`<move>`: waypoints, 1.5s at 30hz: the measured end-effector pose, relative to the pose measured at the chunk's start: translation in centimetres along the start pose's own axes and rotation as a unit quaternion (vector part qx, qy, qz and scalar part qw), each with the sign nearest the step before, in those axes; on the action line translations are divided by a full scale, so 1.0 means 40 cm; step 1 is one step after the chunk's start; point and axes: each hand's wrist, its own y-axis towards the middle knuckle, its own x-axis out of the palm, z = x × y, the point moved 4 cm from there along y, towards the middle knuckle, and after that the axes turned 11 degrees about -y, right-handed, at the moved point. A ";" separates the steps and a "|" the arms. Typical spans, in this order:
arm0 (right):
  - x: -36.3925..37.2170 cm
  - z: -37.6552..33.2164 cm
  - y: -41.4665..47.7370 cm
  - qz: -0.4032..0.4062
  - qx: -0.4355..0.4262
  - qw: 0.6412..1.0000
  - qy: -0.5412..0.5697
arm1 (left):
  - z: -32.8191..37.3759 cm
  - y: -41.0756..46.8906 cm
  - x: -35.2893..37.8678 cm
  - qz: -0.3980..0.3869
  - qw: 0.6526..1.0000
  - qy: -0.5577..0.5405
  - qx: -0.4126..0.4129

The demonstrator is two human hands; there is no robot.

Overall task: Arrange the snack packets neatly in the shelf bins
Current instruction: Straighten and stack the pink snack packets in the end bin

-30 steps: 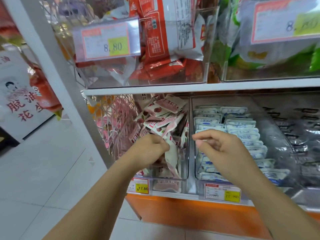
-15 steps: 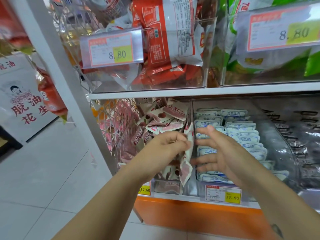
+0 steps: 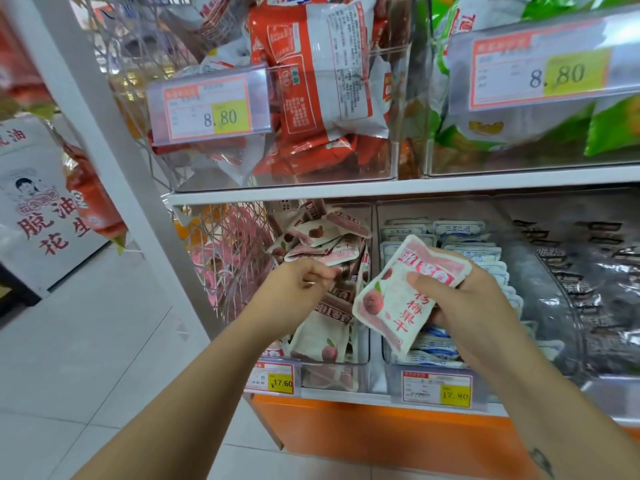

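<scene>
Pink-white packet (image 3: 405, 296) clasped, right hand (image 3: 464, 303) fingers (image 3: 420, 284) curled.

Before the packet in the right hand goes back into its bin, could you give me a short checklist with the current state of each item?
1. Pink packet held firmly in the right hand: ok, thumb across its face.
2. Packet over its own bin: not ok, it hangs in front of the bin of blue-and-white packets, right of the pink packet bin.
3. Pink packets in that bin tidy: not ok, tumbled at angles.
4. Left hand free to make room: cannot tell, fingers curled at the pile.
5. Blue-and-white rows neat: ok.
</scene>
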 end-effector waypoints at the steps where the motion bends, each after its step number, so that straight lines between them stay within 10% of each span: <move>1: -0.006 0.000 0.003 0.013 0.000 1.000 0.006 | -0.015 0.018 -0.002 -0.020 0.998 0.058 -0.016; 5: -0.010 0.003 0.006 0.025 0.003 1.000 0.003 | -0.062 0.081 -0.001 -0.073 0.946 0.305 -0.082; 9: -0.005 0.006 0.008 0.017 0.010 1.000 -0.016 | -0.088 0.101 0.024 -0.113 0.928 0.328 -0.136; 21: -0.015 0.001 0.010 -0.024 0.022 0.999 0.031 | 0.021 -0.016 -0.050 0.043 0.998 0.027 -0.035; 28: 0.027 -0.042 -0.043 -0.166 0.051 0.969 0.177 | 0.047 -0.092 -0.007 0.040 0.902 -0.421 -0.084; 45: 0.032 -0.032 -0.077 -0.243 0.060 0.936 0.246 | 0.092 -0.059 0.154 -0.047 0.876 -0.461 -0.134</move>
